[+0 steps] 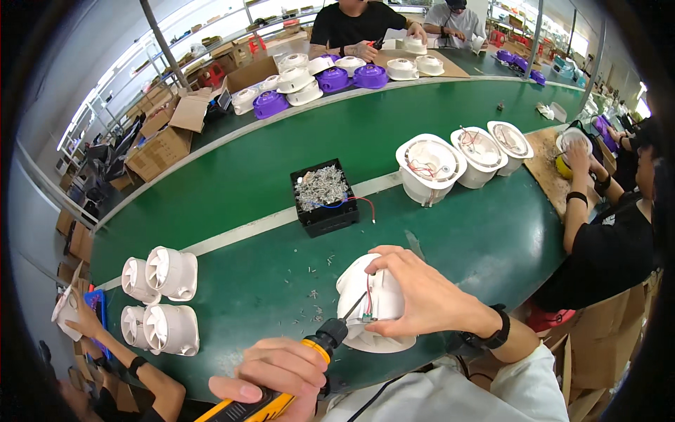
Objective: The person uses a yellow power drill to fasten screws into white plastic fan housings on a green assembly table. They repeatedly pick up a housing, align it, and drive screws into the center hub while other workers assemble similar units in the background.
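In my left hand (281, 369) is a yellow and black electric screwdriver (328, 337), the fingers wrapped round its body. Its thin bit points up and right to a white plastic housing (357, 285) on the bench in front of me. My right hand (429, 288) grips that housing from the right, fingers over the far side and thumb on the near side. Red wires (369, 301) and a small green part (366, 317) show on the housing. Whether the bit's tip sits on a screw is too small to tell.
A black box of screws (323, 224) stands beyond the housing; loose screws (314, 294) lie left of it. Open white housings (431, 169) stand far right, fan-like white units (171, 273) at left. Co-workers sit around; purple and white housings (370, 76) line the far bench.
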`<state>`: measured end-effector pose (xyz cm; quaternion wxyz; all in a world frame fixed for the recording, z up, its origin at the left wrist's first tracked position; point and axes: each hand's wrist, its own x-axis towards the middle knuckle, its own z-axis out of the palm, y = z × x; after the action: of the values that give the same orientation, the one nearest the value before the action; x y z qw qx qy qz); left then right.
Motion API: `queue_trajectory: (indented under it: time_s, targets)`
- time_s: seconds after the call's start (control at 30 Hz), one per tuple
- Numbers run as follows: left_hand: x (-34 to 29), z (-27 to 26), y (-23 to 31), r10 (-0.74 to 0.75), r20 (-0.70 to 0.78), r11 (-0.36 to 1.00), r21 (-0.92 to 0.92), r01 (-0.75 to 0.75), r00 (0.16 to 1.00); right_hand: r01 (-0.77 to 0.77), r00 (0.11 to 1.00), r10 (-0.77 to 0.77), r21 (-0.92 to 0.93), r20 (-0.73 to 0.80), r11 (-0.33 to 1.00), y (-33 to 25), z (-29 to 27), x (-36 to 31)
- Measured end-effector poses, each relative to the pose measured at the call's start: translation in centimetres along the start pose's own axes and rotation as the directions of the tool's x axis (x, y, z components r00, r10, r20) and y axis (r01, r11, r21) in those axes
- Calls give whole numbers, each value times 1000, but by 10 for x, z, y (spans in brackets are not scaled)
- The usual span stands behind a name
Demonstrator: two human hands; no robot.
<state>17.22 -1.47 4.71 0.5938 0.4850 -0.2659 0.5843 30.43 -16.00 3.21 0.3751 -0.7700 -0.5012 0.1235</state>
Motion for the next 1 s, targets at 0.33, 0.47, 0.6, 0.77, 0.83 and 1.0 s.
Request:
queue_trajectory:
  time_s: [0.33,0.47,0.6,0.77,0.83,1.0]
  targets:
    - [-3,-3,-1,39,92,997,-77,-32,995,35,999,-35,3,-34,999,1,1,2]
    - [-5,-1,0,52,116,998,-37,-48,992,4,1000,-5,-16,-31,1000,-1,1,2]
    - [-6,1,0,57,127,998,-36,-53,990,-30,1000,30,-40,-10,999,-2,2,3]
    - [-6,0,0,62,147,998,-22,-59,987,-46,999,45,-24,-18,999,-4,2,4]
    - [-5,-2,0,67,163,998,-19,-64,984,-58,998,57,-18,-12,998,-5,1,4]
    - [-4,-4,4,91,121,993,67,-100,988,-23,996,20,-31,-85,999,-3,2,3]
